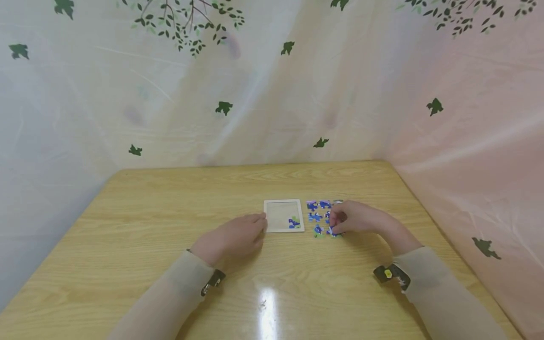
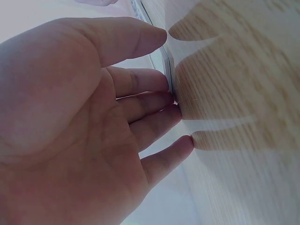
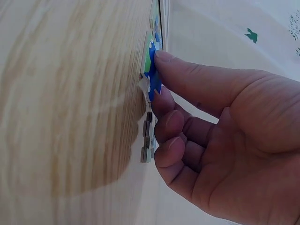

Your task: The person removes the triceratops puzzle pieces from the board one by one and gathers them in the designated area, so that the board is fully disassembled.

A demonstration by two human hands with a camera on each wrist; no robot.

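A square puzzle tray (image 1: 278, 213) with a pale rim lies on the table, a few joined blue and green puzzle pieces (image 1: 294, 223) in its lower right corner. My left hand (image 1: 235, 237) rests at the tray's left edge, fingers extended; in the left wrist view its fingertips (image 2: 169, 99) touch the tabletop and tray edge. To the right of the tray, my right hand (image 1: 363, 217) pinches a blue and green puzzle piece (image 3: 152, 70) between thumb and index finger, the piece tilted up. Several loose puzzle pieces (image 1: 315, 217) lie in rows beside and partly beneath that hand.
The wooden table (image 1: 191, 198) extends widely around the tray. A pale curtain (image 1: 263, 127) with green leaf prints hangs behind it and along the right side. A bright light reflection (image 1: 267, 311) shows on the near tabletop.
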